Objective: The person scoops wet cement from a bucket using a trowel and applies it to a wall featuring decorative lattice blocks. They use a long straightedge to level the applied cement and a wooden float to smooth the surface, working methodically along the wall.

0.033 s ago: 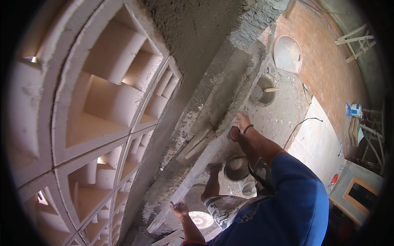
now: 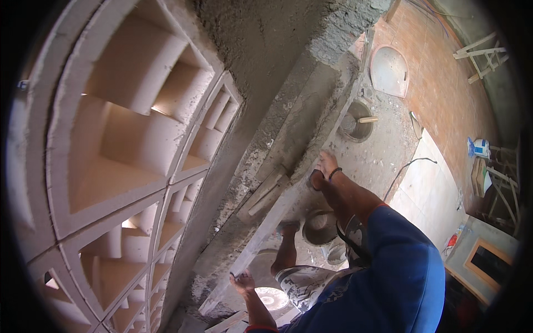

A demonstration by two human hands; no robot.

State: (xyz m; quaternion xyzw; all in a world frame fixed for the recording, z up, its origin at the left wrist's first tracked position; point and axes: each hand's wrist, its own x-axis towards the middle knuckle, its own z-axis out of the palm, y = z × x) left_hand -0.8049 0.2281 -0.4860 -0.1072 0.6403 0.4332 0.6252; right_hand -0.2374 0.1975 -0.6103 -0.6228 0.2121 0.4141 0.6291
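Observation:
A long, straight, pale board [image 2: 252,248] runs diagonally along the edge of a rough grey mortar ledge [image 2: 311,111]. Near its lower end, my left hand [image 2: 242,283] has its fingers wrapped over the board. Farther up, my right hand [image 2: 327,162], with a dark bracelet at the wrist, is closed at the same board edge; its fingertips are partly hidden. Between the two hands, a short flat strip of wood [image 2: 267,192] lies on the ledge.
Pale hollow wall blocks [image 2: 111,172] rise at the left. Below the ledge stand a bucket with a wooden handle in it [image 2: 363,130], another dark bucket [image 2: 321,227] and a shallow basin [image 2: 388,72]. A white sheet [image 2: 427,188] covers floor at the right.
The hollow blocks appear slightly farther left as the view shifts a little. Both hands stay on the board in about the same places.

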